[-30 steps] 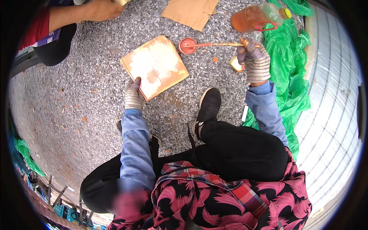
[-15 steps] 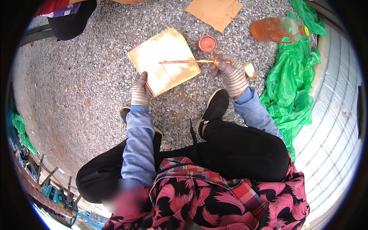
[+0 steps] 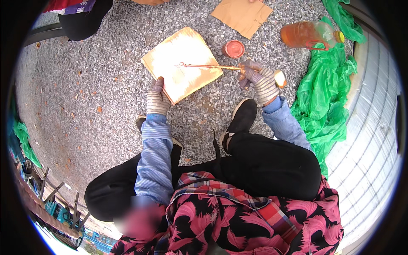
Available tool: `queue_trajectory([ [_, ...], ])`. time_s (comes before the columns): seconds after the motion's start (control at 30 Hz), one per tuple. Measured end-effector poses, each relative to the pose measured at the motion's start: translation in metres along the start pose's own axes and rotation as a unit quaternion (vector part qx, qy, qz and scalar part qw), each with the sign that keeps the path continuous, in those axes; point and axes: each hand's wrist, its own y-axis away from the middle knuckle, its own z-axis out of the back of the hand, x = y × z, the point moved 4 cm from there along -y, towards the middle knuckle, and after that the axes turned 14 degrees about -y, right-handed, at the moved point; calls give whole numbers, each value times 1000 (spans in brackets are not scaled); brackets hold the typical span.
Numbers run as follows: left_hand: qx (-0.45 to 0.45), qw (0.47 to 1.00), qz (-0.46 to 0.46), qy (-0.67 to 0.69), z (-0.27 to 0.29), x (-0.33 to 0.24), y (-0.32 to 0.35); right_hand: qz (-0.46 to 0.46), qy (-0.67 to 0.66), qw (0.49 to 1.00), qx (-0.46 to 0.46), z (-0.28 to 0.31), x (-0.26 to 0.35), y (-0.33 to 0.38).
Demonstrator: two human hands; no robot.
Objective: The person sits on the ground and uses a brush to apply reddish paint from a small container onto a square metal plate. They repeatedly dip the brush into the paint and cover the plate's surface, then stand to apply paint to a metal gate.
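A pale square board [image 3: 187, 51], washed out by glare with orange-brown patches near its edges, is tilted above the gravel. My left hand [image 3: 158, 97], in a striped fingerless glove, is closed on its near-left corner, thumb on top and the other fingers hidden. My right hand [image 3: 258, 80], gloved likewise, pinches the twisted end of a thin reddish wire tool [image 3: 212, 66]. The tool reaches left over the board and ends in a small loop; I cannot tell whether it touches the surface. Just beyond the right hand stands an open pot of reddish paste [image 3: 233, 49].
Brown cardboard [image 3: 243, 18] lies at the far side, another person's fingertips at its edge. A handled bottle of amber liquid [image 3: 308, 35] lies right, by crumpled green plastic sheeting [image 3: 321, 93]. A small white-and-orange object [image 3: 279, 79] is beside my right hand. Another person's dark-clothed leg [image 3: 83, 23] is far left.
The wire tool has turned slightly in my right hand, so its looped tip now shows. The board stays in my left hand; the whole view has shifted a little.
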Motion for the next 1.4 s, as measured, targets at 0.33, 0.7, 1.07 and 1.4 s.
queue_trajectory([
  [0.33,-32,999,-23,-1,6,-4,0,-30,38,998,-34,-4,4,7],
  [0.7,-47,998,-15,31,23,-2,1,-10,-16,1000,-19,-16,9,11],
  [1.07,-35,998,-21,40,9,-7,5,-30,24,999,-5,-13,-7,1],
  [1.4,-54,997,-29,49,26,-6,-1,-4,105,994,-34,-23,4,4],
])
